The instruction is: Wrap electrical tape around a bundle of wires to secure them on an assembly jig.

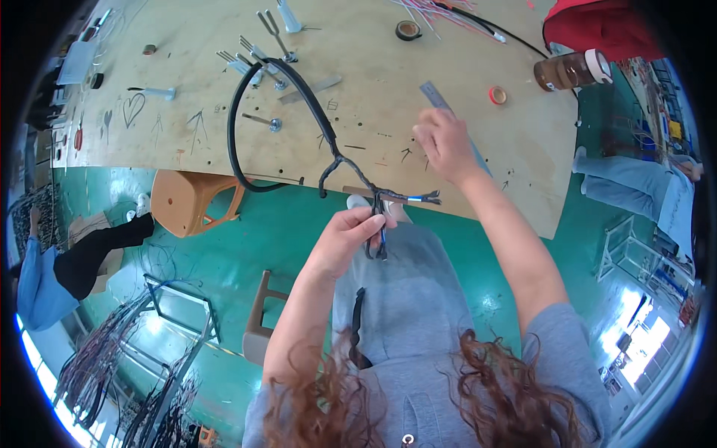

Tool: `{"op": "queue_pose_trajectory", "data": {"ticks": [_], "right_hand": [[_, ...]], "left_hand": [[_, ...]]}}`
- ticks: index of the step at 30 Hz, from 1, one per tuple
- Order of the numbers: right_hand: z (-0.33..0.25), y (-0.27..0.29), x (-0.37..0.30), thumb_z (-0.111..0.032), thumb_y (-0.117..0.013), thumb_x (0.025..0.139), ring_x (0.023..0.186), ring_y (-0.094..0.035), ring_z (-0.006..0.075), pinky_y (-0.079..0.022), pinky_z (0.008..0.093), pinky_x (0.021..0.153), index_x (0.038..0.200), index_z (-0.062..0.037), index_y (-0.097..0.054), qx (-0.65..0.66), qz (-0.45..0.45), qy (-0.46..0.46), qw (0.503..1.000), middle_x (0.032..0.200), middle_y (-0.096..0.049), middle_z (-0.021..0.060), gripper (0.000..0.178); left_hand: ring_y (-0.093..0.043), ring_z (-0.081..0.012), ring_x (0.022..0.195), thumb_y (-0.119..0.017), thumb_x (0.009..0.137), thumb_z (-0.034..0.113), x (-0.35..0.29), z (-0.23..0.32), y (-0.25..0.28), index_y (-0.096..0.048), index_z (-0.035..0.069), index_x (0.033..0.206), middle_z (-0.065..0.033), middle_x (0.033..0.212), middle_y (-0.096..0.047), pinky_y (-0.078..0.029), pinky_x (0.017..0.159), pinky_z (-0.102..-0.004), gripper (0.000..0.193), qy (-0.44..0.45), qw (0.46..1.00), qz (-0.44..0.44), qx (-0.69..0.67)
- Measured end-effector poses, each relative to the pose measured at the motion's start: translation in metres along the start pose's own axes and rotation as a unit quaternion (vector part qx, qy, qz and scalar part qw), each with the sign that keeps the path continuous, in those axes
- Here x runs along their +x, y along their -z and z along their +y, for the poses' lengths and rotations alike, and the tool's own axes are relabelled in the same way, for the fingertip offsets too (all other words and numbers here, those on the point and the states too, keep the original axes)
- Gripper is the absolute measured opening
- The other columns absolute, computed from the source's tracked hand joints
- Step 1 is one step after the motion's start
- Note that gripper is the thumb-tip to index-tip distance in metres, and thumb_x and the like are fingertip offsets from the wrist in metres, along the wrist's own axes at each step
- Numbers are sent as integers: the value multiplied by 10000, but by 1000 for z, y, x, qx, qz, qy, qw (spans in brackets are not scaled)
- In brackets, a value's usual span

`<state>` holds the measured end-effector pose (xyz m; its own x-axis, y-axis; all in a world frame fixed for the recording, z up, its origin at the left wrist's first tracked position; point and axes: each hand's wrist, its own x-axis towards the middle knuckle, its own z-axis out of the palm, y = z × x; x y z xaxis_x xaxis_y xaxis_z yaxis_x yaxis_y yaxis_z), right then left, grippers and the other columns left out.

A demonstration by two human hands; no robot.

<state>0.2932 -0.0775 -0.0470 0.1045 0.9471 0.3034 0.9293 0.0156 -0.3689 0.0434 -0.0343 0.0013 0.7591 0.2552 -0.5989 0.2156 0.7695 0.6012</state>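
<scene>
A black wire harness (pixel 326 127) loops over the wooden table, its thick sleeve bending round metal posts (pixel 258 63) at the back. Toward me it splits into thinner taped branches, one with a blue-and-white mark near its end. My left hand (pixel 355 230) pinches the harness where branches meet, just off the table's front edge above my lap. Raised to the right, my right hand (pixel 446 142) has its fingers curled closed; whether anything is in them is hidden. Partly behind it lies a steel ruler (pixel 433 95) on the table.
On the table are a black tape roll (pixel 408 30), a small red tape roll (pixel 497 95), a brown bottle (pixel 565 72) and a red cloth (pixel 597 31). An orange stool (pixel 179 201) stands by the front edge. Other people are at both sides; a wire rack (pixel 179 313) stands lower left.
</scene>
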Motion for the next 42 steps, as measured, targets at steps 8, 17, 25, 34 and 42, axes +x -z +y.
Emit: {"op": "queue_pose_trajectory", "data": {"ticks": [8, 17, 25, 34, 42], "right_hand": [[-79, 47, -20, -188, -497, 895, 752, -553, 108, -430, 251, 654, 919, -36, -574, 580, -243, -376, 680, 831, -574, 41, 172], [-105, 76, -5, -316, -292, 970, 317, -238, 57, -218, 203, 337, 597, -143, -367, 793, -216, -474, 315, 396, -268, -67, 418], [-103, 72, 30, -297, -284, 977, 313, -250, 56, -226, 203, 331, 605, -145, -385, 851, -175, -463, 176, 394, -281, -73, 414], [-126, 76, -28, -326, -350, 963, 310, -222, 30, -185, 204, 316, 874, -26, -525, 749, -316, -488, 317, 413, -275, -77, 359], [-122, 42, -40, -276, -426, 936, 578, -548, 109, -436, 239, 537, 1049, 18, -538, 645, -386, -393, 530, 669, -560, 32, 335]], "left_hand": [[-412, -55, 552, -600, 844, 241, 8, -21, -9, -639, 14, 853, 47, 601, -484, -333, 478, -238, 231, -107, 965, 160, 181], [-516, -320, 622, -503, 885, 264, -16, 25, -3, -501, 23, 695, -119, 670, -517, -405, 537, -384, 307, -223, 831, 151, 487], [-399, -119, 579, -487, 916, 278, -22, 40, 15, -524, -10, 697, -3, 595, -446, -337, 512, -285, 364, -147, 969, 34, 197], [-360, -51, 561, -483, 918, 249, -21, 1, 7, -615, 16, 778, 35, 599, -419, -292, 512, -211, 302, -102, 992, 55, 47], [-338, -28, 553, -557, 868, 179, -4, 7, 2, -659, 11, 905, 64, 595, -438, -256, 490, -197, 199, -115, 980, 139, 85]]}}
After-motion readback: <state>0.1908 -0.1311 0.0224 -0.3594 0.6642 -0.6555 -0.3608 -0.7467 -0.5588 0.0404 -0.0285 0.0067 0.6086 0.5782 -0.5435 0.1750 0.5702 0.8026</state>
